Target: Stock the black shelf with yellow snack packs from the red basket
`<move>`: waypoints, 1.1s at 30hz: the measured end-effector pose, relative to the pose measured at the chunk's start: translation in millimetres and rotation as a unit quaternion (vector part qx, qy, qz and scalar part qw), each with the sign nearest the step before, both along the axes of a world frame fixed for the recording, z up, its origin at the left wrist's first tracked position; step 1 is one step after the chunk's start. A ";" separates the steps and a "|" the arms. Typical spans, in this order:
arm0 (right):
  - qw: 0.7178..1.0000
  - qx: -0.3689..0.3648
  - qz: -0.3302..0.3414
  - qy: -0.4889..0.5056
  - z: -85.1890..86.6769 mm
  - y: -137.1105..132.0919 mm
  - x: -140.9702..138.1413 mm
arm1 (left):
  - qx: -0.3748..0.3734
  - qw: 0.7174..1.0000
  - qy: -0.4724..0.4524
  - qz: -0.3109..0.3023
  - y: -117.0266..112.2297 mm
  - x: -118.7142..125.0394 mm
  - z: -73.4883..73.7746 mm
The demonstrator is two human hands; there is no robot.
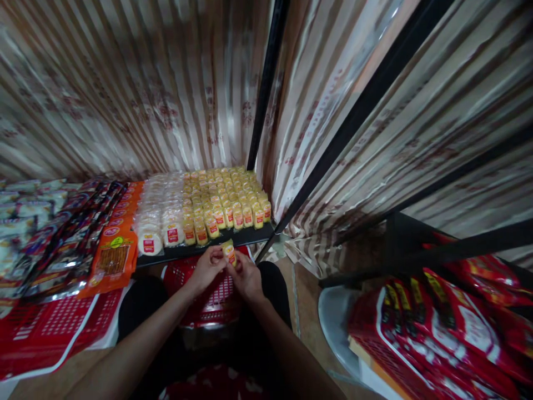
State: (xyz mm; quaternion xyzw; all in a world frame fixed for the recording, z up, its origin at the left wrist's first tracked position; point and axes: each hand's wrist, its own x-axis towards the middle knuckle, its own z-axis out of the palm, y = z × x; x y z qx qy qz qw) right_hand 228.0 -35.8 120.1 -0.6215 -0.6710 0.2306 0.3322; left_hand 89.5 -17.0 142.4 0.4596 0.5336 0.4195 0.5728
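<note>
Between my two hands is a small yellow snack packet [229, 253] with a red and white label. My left hand [207, 268] pinches its left edge, and my right hand [245, 276] grips its lower right side. Just beyond them, on a black shelf [245, 237], stand tight rows of matching yellow packets [227, 194]. Left of those are rows of round white crackers [150, 236] in clear wrappers. Below my hands, between my knees, sits a red plastic basket [187, 278], partly hidden by my arms.
Orange snack bags [114, 253], dark glossy packets [69, 250] and white packets [19, 233] fill the shelf's left side. A red basket [54, 333] lies below them. To the right, red bags [449, 328] fill another basket near a grey stool [337, 316]. Black metal posts [268, 83] stand before striped curtains.
</note>
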 end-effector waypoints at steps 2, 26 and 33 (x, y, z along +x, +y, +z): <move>0.999 0.006 -0.036 0.000 2.7 9.9 -3.7 | 0.026 0.999 0.022 0.039 0.6 3.3 5.7; 0.993 0.052 -0.106 0.028 -8.1 69.1 -22.6 | 0.222 0.948 0.212 0.082 26.2 19.7 -15.0; 0.992 0.052 -0.115 0.020 -6.4 81.9 -38.9 | 0.247 0.937 0.239 0.056 27.6 7.0 -18.4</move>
